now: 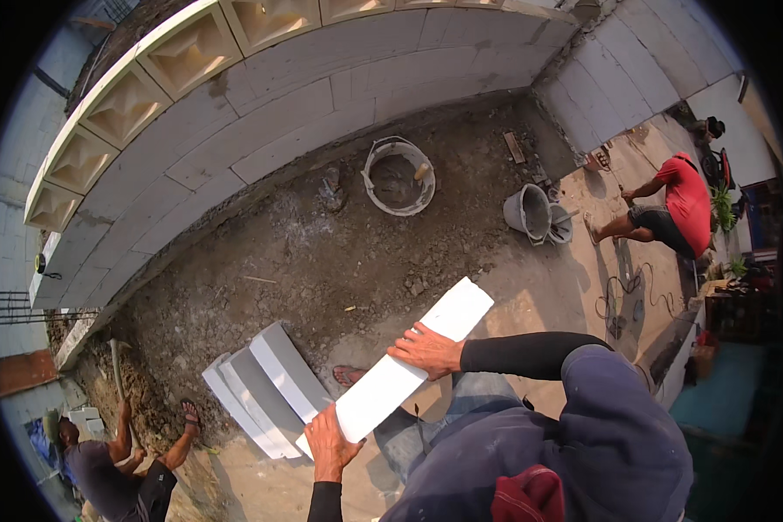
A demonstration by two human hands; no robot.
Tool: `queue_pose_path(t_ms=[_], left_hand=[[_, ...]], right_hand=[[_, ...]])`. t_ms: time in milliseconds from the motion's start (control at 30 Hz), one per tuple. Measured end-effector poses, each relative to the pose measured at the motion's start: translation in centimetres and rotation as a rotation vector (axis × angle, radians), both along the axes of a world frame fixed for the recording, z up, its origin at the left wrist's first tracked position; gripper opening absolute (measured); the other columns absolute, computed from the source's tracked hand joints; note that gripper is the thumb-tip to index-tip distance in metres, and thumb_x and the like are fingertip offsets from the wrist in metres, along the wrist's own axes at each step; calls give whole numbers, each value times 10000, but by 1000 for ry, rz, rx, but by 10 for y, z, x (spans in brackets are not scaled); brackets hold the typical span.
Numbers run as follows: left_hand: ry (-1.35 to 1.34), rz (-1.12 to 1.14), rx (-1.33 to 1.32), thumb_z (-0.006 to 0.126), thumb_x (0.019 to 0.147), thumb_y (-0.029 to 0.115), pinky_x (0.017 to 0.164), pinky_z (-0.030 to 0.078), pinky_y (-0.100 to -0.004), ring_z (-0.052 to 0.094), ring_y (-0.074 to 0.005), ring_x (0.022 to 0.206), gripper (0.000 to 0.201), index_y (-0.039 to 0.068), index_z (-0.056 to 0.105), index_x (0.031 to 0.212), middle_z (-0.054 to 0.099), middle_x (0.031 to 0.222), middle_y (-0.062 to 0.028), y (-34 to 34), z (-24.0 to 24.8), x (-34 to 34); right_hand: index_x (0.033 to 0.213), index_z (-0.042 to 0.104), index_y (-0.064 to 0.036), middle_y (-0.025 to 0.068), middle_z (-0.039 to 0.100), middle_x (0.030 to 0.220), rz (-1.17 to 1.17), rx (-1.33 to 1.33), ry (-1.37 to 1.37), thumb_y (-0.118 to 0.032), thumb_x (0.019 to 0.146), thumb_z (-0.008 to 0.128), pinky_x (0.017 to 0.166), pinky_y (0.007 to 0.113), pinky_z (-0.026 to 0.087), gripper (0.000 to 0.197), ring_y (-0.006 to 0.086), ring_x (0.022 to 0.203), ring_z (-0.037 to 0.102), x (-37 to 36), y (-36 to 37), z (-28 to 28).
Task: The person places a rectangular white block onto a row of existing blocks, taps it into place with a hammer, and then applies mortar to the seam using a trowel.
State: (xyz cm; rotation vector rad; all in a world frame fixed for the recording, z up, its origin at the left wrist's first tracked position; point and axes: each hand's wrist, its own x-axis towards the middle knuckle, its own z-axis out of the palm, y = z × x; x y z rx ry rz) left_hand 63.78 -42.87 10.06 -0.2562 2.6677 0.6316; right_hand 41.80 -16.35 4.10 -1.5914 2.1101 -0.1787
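A long white lightweight concrete block (409,370) lies slantwise in front of my body, held between both hands. At its near left end, my left hand (331,442) is closed over the edge with the fingers on the top face. My right hand (428,351) grips the block past its middle, toward the far right end, fingers lying across the top and the thumb side hidden. Just left of it, several similar pale blocks (265,391) lie side by side on the ground, close to my left hand.
A low block wall (322,109) topped with cream ventilation blocks (187,56) curves along the far side. A round mortar tub (398,204) and a grey bucket (524,213) stand on the dirt. One person (687,204) bends at right; another (104,470) grips a long handle (117,370) at left.
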Motion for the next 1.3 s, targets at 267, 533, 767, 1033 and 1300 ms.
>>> queue_pose_path(t_ms=[267, 533, 767, 1033, 1300], left_hand=[[77, -543, -34, 977, 435, 323, 942, 405, -451, 568, -345, 1079, 1385, -45, 227, 1539, 588, 1139, -168, 139, 112, -227], [255, -899, -60, 943, 505, 353, 942, 432, -448, 580, -301, 1118, 1099, 26, 431, 1421, 594, 1199, -128, 255, 257, -438], [293, -908, -142, 905, 545, 542, 929, 460, -449, 622, -326, 1068, 1065, 3, 477, 1357, 621, 1087, -148, 296, 390, -587], [354, -923, -170, 884, 521, 639, 904, 512, -433, 670, -377, 1015, 1137, -71, 497, 1321, 641, 1095, -239, 323, 498, -796], [550, -749, -399, 930, 443, 528, 1062, 424, -473, 589, -411, 1206, 1226, -78, 452, 1396, 589, 1296, -258, 350, 599, -986]], right_hand=[[1390, 414, -58, 98, 542, 1147, -412, 81, 0, -351, 516, 920, 872, 449, 407, 1052, 287, 1080, 540, -94, 220, 164], [1282, 450, -36, 119, 539, 1075, -635, -50, 147, -346, 497, 913, 777, 441, 403, 962, 297, 1014, 546, -207, 355, 287], [1318, 448, 2, 131, 536, 1075, -543, -26, 181, -386, 566, 837, 809, 445, 436, 932, 302, 1021, 559, -374, 400, 407], [1413, 388, 8, 149, 535, 1150, -474, 20, 194, -399, 597, 843, 954, 427, 463, 1019, 315, 1098, 550, -598, 432, 537], [1446, 359, 72, 240, 538, 1336, -468, -49, 431, -350, 540, 875, 1102, 409, 450, 1125, 362, 1250, 555, -825, 455, 634]])
